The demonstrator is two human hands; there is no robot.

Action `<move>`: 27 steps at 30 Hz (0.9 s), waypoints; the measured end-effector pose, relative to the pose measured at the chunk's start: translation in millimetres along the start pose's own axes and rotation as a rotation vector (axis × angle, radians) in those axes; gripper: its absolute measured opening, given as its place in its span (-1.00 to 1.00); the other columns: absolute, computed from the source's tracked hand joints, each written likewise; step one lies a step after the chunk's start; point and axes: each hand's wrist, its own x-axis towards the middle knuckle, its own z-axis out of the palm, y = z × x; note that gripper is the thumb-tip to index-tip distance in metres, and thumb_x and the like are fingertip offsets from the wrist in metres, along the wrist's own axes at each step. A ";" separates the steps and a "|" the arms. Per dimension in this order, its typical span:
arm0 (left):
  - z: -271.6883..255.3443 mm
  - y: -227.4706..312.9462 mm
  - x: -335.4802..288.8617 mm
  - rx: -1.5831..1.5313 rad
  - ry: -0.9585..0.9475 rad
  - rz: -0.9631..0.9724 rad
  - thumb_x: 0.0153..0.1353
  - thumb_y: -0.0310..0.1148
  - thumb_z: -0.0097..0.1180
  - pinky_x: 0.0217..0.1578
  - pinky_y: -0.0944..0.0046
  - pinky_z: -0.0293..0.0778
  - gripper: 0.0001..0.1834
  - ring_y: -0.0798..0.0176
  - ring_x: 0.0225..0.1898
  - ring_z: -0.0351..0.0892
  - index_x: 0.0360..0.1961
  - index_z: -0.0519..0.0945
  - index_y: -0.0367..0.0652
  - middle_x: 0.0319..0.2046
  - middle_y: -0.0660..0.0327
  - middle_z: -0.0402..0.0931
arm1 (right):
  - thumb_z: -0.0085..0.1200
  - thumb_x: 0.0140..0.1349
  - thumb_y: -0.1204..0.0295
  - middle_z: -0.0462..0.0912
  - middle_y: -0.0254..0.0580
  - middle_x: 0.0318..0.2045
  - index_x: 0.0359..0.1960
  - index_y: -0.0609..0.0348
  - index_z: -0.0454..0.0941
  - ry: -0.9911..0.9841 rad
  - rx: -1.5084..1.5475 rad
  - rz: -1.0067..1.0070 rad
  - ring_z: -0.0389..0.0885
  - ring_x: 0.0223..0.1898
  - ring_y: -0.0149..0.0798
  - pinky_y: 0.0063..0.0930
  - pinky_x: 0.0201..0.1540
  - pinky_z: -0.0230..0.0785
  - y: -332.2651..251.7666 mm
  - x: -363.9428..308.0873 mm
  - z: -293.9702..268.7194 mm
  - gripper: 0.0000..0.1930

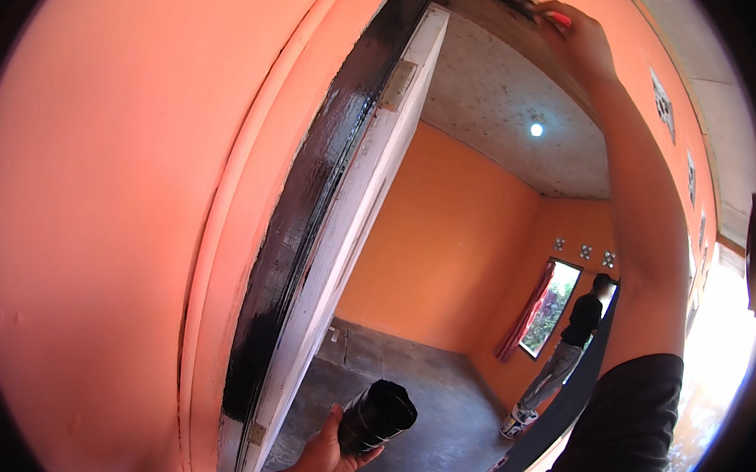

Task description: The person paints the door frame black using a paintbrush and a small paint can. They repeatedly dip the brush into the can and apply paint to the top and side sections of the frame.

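My left hand (326, 455), low in the view, is wrapped around a black-smeared paint can (377, 417) held tilted, its dark mouth turned up. High at the upper right, my right hand (579, 44) grips a paintbrush with a red handle (561, 20). The brush's dark head lies along the top piece of the door frame (489, 6). Down the left side of the opening, the frame's upright (317, 174) carries glossy black paint, wet-looking, ending above a paler patch near the bottom. Beside it stands the edge of a whitish door (389, 165) on metal hinges (397, 85).
Orange wall (119, 182) borders the frame on the left. Through the doorway is a room with a grey floor (422, 381), a lit bulb (536, 130) and a window with a red curtain (526, 314). Another person (581, 321) stands there on a white bucket (517, 421).
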 end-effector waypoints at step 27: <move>-4.9 -22.9 12.2 0.027 -0.017 -0.054 0.37 0.21 -0.13 -0.01 0.00 0.56 -0.41 0.09 0.01 0.59 0.16 0.47 0.00 0.01 0.17 0.59 | 0.19 0.26 0.36 0.69 -0.25 -0.43 -0.11 -0.01 0.66 -0.019 -0.014 0.027 0.55 -0.52 -0.44 -0.52 -0.39 0.40 9.9 -18.4 -23.2 -0.82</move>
